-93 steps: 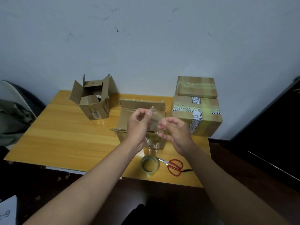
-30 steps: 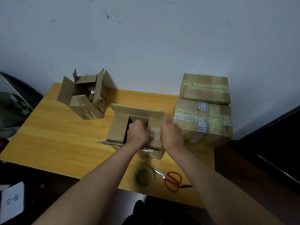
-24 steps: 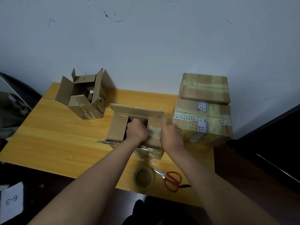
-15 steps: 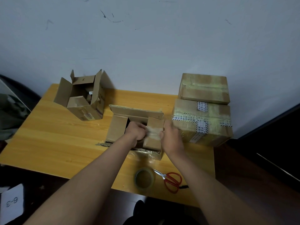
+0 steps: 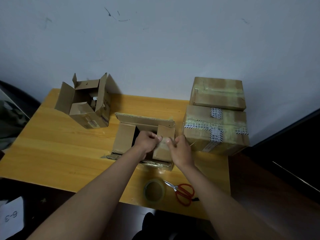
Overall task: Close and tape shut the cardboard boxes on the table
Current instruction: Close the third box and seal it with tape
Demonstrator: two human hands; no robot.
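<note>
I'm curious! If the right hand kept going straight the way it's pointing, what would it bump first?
Probably the left hand: the right hand points leftward across the open box's flap, nearly touching it. Depth is unclear.

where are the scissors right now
In the head view the red-handled scissors lie on the table's near edge, just right of the tape roll and below the right hand.

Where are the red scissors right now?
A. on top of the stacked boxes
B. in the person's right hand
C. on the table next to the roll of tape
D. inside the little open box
C: the red-handled scissors lie flat on the yellow wooden table, just right of the clear roll of tape, and neither hand touches them.
</note>
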